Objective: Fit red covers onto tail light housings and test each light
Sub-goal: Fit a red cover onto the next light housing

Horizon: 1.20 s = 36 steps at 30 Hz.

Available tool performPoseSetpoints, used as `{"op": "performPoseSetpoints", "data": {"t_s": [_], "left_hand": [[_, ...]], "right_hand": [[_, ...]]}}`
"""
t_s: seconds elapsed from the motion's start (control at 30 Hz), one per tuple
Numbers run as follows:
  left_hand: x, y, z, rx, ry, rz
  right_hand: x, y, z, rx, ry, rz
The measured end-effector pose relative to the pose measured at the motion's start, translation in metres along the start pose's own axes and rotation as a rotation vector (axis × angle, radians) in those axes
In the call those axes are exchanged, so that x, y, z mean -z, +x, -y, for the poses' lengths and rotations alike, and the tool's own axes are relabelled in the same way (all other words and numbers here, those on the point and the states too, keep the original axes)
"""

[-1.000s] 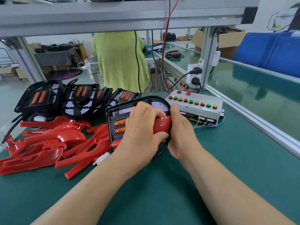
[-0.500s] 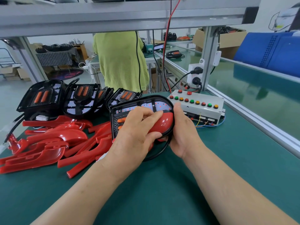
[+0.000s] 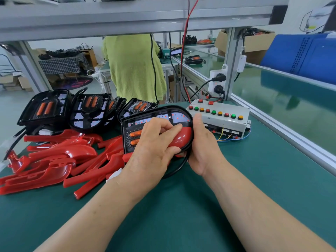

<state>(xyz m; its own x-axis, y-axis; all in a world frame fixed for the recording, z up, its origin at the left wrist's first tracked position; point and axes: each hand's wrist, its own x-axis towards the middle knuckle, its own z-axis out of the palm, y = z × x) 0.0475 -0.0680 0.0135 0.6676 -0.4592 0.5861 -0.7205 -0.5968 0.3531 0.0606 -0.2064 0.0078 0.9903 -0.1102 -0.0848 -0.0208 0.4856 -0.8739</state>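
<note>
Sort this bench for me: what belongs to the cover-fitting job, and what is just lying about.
Job: held housing, red cover on it, loose red covers, waiting housings, button test box.
Lying about: blue crate, cardboard box, checked cloth.

No text, label or number is legible anywhere.

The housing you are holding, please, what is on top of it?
A red cover lies on the housing, gripped by the left hand, which hides its middle.
</note>
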Motion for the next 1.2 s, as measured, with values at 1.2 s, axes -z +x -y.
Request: {"op": "performPoseSetpoints", "data": {"t_s": [1.2], "left_hand": [[0.052,-0.030,0.037,0.964,-0.971,0.167]], "right_hand": [[0.018,0.008,0.006,0.006,0.068,0.249]]}}
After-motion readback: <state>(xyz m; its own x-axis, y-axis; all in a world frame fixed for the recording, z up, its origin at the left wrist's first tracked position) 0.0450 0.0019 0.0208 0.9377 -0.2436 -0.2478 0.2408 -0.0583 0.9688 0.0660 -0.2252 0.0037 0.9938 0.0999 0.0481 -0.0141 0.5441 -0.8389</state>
